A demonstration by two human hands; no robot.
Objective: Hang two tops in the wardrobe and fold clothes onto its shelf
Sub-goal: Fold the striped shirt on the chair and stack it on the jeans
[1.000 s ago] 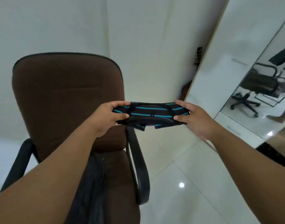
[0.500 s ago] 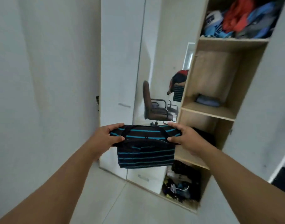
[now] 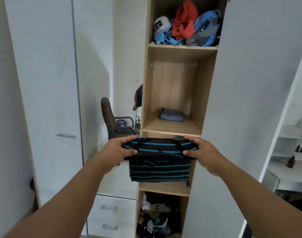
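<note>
A folded black top with teal stripes (image 3: 158, 162) hangs between my hands in front of the open wooden wardrobe (image 3: 206, 93). My left hand (image 3: 119, 151) grips its left top edge and my right hand (image 3: 200, 150) grips its right top edge. The top is level with the edge of the middle shelf (image 3: 170, 130), where a small folded grey-blue garment (image 3: 171, 115) lies at the back. The shelf behind the top is mostly hidden by it.
The top shelf holds a heap of red, blue and grey clothes (image 3: 186, 26). Dark clothes and shoes (image 3: 157, 219) fill the bottom compartment. A mirrored door (image 3: 110, 100) on the left reflects a brown chair. White drawers (image 3: 110, 215) sit low left; white shelves with bottles (image 3: 294, 155) at right.
I have turned from the brown chair to face the wardrobe. Both hands carried the striped top along; the open shelves now stand straight ahead and closer.
</note>
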